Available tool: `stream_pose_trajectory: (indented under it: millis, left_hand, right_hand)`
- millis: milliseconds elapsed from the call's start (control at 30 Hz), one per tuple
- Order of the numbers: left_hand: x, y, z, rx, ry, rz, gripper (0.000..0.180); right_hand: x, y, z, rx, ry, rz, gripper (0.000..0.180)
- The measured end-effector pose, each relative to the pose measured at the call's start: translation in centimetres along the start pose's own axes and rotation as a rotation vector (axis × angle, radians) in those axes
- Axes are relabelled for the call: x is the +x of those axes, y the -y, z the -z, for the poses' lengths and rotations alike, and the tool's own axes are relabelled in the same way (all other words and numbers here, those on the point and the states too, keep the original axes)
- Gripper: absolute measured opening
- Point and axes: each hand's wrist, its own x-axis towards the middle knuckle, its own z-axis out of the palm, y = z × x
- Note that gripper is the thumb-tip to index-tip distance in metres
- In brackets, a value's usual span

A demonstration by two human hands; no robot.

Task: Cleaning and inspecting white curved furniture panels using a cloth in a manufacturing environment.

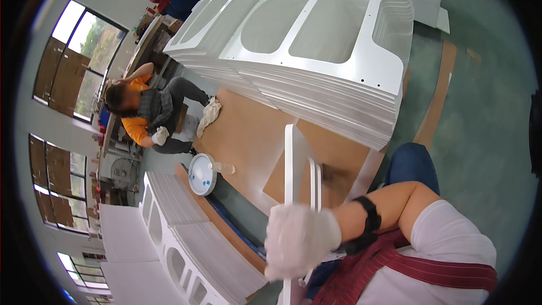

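Note:
My right hand, in a white glove with a black band at the wrist, is closed around the lower part of a thin white metal panel. The panel stands upright and edge-on in front of me, above a brown cardboard sheet. Behind it rises a tall stack of white panels with large rounded cut-outs. My left hand is not visible. My knee in blue jeans shows to the right of the panel.
A seated person in an orange top works at the left, beside a white rag. A round white container sits at the cardboard's edge. More white panel stacks fill the lower left. Green floor lies right.

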Motion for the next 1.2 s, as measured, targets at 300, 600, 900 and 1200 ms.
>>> stream_pose_trajectory:
  millis: [300, 600, 900, 1200]
  left_hand:
    - [1.1, 2.1, -0.6, 0.051, 0.004, 0.079, 0.027]
    - [1.0, 2.8, -0.4, 0.086, -0.026, 0.144, 0.026]
    - [0.2, 2.8, 0.2, 0.101, -0.050, 0.190, 0.025]
    - [-1.1, 3.4, 1.2, 0.069, -0.058, 0.204, 0.023]
  right_hand:
    - [-4.8, -14.7, 1.8, 0.350, -0.449, -0.808, 0.030]
    - [-23.2, -18.0, -13.2, 0.719, -0.688, -1.619, 0.052]
    - [-3.7, -12.4, 0.4, 0.181, -0.359, -0.833, 0.027]
    - [-4.4, -14.0, -3.1, -0.001, -0.392, -0.768, 0.016]
